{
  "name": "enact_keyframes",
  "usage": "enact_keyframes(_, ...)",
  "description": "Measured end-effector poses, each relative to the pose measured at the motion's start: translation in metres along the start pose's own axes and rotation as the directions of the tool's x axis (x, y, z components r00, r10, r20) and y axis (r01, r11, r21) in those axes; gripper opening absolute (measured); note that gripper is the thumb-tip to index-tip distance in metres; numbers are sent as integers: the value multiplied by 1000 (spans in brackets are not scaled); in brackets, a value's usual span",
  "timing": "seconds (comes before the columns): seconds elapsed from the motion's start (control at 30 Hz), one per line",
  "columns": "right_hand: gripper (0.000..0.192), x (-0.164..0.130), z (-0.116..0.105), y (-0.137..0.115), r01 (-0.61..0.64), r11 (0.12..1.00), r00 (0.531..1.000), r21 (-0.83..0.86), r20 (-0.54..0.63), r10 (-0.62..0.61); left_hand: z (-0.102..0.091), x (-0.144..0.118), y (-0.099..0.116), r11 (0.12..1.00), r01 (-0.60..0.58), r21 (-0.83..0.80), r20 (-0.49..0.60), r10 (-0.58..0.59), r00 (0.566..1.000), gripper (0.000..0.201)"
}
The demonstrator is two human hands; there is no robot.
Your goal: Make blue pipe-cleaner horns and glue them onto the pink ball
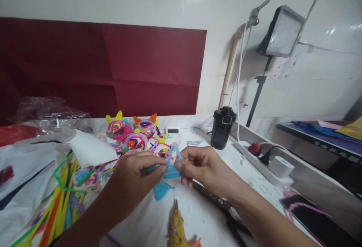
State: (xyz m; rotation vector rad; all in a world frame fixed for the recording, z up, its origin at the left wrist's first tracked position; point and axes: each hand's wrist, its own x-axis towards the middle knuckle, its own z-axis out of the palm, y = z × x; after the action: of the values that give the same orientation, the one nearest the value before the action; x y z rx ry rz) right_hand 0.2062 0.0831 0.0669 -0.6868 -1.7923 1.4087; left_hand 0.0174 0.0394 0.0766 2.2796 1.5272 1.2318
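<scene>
Between my two hands is a light-blue pipe cleaner (pixel 174 149), bent into an upright loop above a flat, folded blue band. My left hand (pixel 138 177) pinches its left side with thumb and forefinger. On the other side, the thumb and fingers of my right hand (pixel 199 166) are closed on the same piece. A blue fan-shaped pipe-cleaner piece (pixel 162 191) lies just below them on the white table. Nearer to me is a yellow tool with a pointed metal tip (pixel 177 224), which looks like a glue gun. Dark scissors (pixel 216 200) lie partly under my right wrist.
Loose pipe cleaners (pixel 58 205) spread at the left. Several colourful eyed figures (pixel 135 141) stand behind my hands, near a small digital clock (pixel 173 130). At the right are a black cup (pixel 223 128), a power strip (pixel 263 164) and a phone (pixel 316 217).
</scene>
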Motion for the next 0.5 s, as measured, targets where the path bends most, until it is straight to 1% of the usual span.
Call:
enact_keyframes(0.07,30,0,0,0,6,1000,1000,-11,-18,-6,2,0,2,988,-116,104,-67,123,990,17)
enact_keyframes(0.13,33,1,0,-2,13,1000,999,-23,-48,-14,2,-1,4,954,-210,212,-148,244,959,17)
enact_keyframes(0.17,34,1,0,-3,17,1000,997,-25,-68,-18,2,-2,5,936,-235,260,-187,288,939,18)
enact_keyframes(0.23,35,2,0,-5,29,999,993,-14,-115,-30,1,-4,9,908,-243,342,-288,348,892,19)
enact_keyframes(0.27,35,2,0,-6,37,999,989,-4,-140,-37,1,-5,11,903,-234,361,-333,359,872,17)
enact_keyframes(0.3,35,3,0,-7,45,999,985,9,-165,-43,0,-7,13,906,-221,360,-362,354,862,14)
enact_keyframes(0.33,34,3,0,-8,53,998,980,23,-192,-48,1,-8,15,920,-206,334,-372,329,868,11)
enact_keyframes(0.37,33,3,-1,-9,59,998,975,37,-216,-50,2,-10,17,941,-178,287,-349,276,896,10)
enact_keyframes(0.4,33,3,-1,-10,66,996,969,53,-240,-51,4,-10,19,966,-141,218,-302,204,931,15)
enact_keyframes(0.43,33,2,-1,-10,70,995,964,69,-262,-50,6,-10,20,988,-85,132,-229,113,967,23)
enact_keyframes(0.47,32,2,-1,-11,74,993,958,86,-281,-47,10,-10,21,999,-10,30,-147,14,989,29)
enact_keyframes(0.5,33,2,-1,-11,79,991,954,103,-296,-45,13,-9,22,993,81,-90,-71,-87,994,31)
